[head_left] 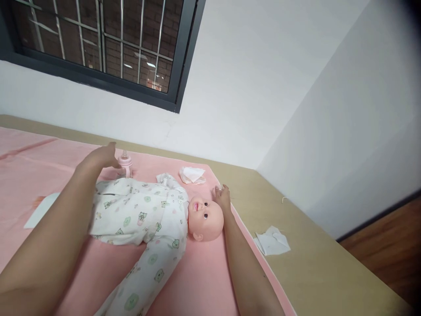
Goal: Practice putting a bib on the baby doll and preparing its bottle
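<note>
Left grip [98, 159] open beside bottle [125, 164]

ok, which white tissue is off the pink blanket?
The flat tissue on the bare tan surface, right of the doll; the crumpled tissue lies on the pink blanket.

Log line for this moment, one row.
left hand: at baby bottle | right hand: beside doll | doll: face-up on pink blanket

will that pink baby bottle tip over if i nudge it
Probably: the baby bottle stands upright and narrow on the soft pink blanket, so a nudge from the left hand could topple it. Being round, it may then roll.
</note>
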### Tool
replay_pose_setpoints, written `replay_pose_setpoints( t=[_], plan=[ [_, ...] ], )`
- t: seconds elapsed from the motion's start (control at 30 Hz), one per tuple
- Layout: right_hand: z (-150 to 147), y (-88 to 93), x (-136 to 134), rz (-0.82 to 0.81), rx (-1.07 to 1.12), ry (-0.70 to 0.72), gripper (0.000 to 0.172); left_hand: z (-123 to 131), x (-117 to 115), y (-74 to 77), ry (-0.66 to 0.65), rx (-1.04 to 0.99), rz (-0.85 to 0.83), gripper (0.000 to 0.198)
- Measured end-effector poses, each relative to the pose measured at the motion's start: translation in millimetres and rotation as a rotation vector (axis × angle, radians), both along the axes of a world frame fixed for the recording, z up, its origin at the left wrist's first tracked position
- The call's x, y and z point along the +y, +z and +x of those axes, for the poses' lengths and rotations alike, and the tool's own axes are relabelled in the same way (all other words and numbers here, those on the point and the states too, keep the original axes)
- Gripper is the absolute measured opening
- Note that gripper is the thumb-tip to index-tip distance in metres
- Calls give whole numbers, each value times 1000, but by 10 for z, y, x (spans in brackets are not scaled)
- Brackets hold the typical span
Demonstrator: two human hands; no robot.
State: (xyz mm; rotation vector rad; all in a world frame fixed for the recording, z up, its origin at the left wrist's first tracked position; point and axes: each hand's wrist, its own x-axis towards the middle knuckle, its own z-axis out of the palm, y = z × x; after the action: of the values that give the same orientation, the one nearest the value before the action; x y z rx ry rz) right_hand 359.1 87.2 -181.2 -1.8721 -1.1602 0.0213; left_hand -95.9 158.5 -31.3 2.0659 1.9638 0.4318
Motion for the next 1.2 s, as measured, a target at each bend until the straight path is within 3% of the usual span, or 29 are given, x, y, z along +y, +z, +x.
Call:
replay_pose_setpoints(
  t=[0.1, 0.17, 0.23, 0.3, 0.43, 0.6, 0.73, 0.93, 1.2],
  plan=[
    [-35, 32, -23, -10, 45, 13, 69, 120, -197, 224, 44, 57, 113, 92],
    [-55, 45, -34, 0, 59, 26, 70, 310, -382, 334, -12, 71, 275, 80],
    [-65, 43, -37, 15, 46, 30, 70, 578, -574, 377, -111, -2, 400, 69],
    [-70, 32, -35, 33, 18, 20, 68, 894, -724, 349, -298, -97, 419, 57],
    [-92, 50, -44, 97, -60, 3, 61, 1545, -795, 190, -763, -188, 167, 45],
    [-212, 214, -127, 317, -208, 105, 45, 2198, -602, -7, -947, -123, -190, 45],
    [-352, 308, -196, 345, -214, 272, 38, 2488, -444, -152, -1008, -165, -452, 61],
    [-524, 337, -247, 176, -3, 446, 39, 2605, -405, -311, -973, -73, -793, 64],
    [-680, 472, -409, 52, 214, 605, 31, 2632, -503, -413, -963, -249, -796, 54]
  ],
)
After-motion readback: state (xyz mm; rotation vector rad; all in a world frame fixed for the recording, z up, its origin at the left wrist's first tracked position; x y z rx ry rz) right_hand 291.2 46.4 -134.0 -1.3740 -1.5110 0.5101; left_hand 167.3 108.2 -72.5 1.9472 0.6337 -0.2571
